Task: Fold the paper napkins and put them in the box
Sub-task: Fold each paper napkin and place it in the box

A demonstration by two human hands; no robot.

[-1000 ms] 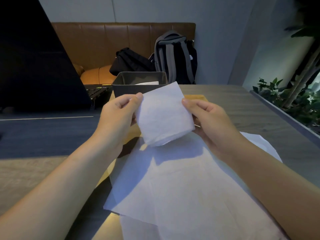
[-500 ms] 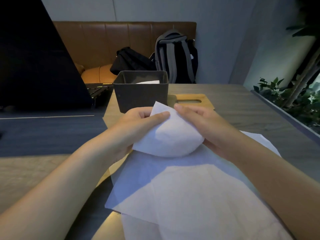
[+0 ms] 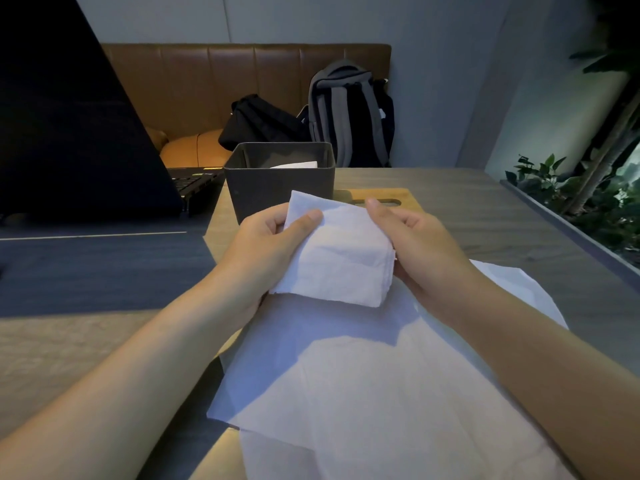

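Note:
A folded white paper napkin (image 3: pixel 341 252) is held above the table between both hands. My left hand (image 3: pixel 268 245) pinches its left edge, thumb on top. My right hand (image 3: pixel 414 242) grips its right edge with fingers curled behind. Just beyond the hands stands a dark grey open box (image 3: pixel 280 183), with the white edge of a folded napkin (image 3: pixel 296 164) showing inside. Unfolded white napkins (image 3: pixel 363 386) lie spread in a loose pile on the table below my hands.
A wooden board (image 3: pixel 381 197) lies under the box and napkins. An open black laptop (image 3: pixel 76 133) stands at the left. A brown bench with a black bag (image 3: pixel 258 123) and grey backpack (image 3: pixel 349 112) is behind. Plants (image 3: pixel 588 199) line the right edge.
The napkin, held up flat a second ago, was bent over and now sits lower as a smaller, thicker folded square. Both hands came together and then shifted to its sides.

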